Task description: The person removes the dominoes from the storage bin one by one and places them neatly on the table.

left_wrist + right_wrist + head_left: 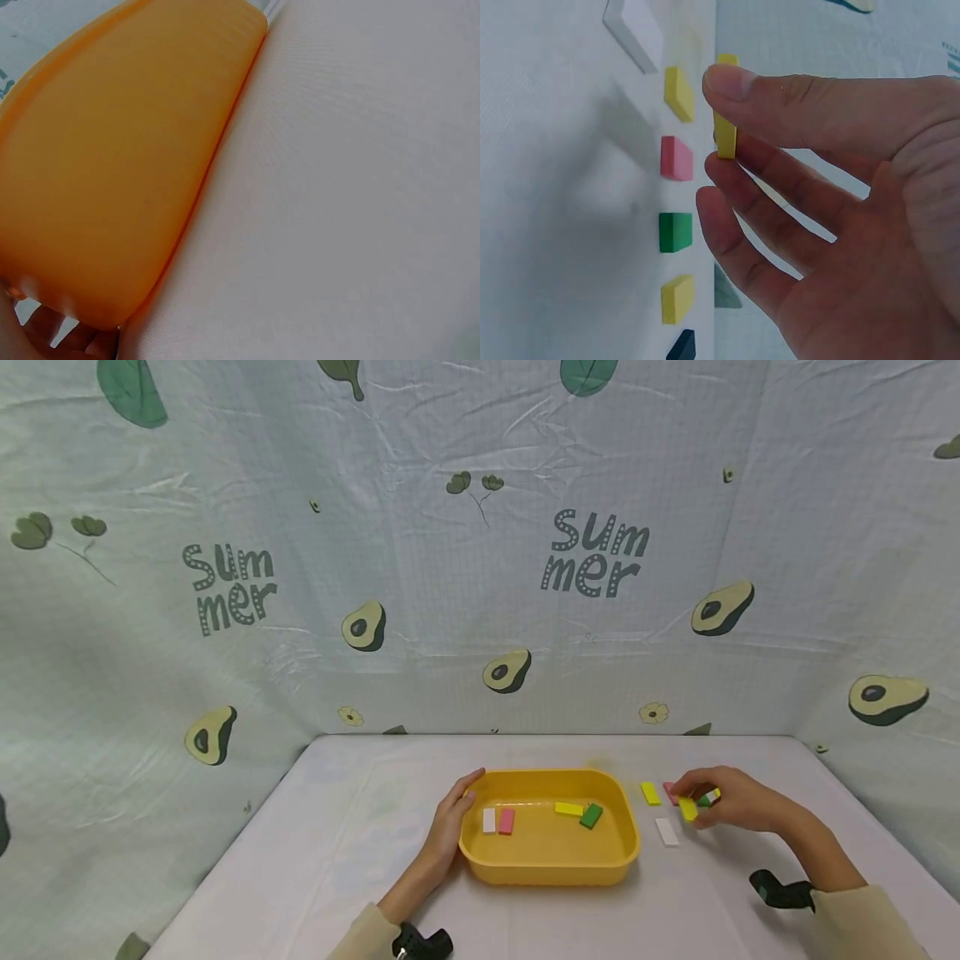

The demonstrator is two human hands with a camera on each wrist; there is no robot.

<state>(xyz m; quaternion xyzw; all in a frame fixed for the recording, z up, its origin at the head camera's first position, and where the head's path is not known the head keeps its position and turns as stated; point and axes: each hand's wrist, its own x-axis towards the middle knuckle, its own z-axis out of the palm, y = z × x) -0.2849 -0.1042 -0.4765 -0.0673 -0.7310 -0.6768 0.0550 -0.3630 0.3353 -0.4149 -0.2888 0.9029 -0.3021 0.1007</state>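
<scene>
R hand (733, 798) — yellow blk (687, 810) pinched at fingertips (727, 82) — held above tbl (555, 922).

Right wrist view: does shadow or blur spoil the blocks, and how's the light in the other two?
Right wrist: a broad soft shadow on the table, the held yellow block sharp enough to read; left wrist: dim, the tray looking deeper orange; head: brighter, with a faint shadow below the right hand.

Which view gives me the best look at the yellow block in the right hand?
The right wrist view: it shows the yellow block close up, pinched by the right hand, though the thumb covers part of it. The head view shows the block small; the left wrist view shows none of it.
</scene>
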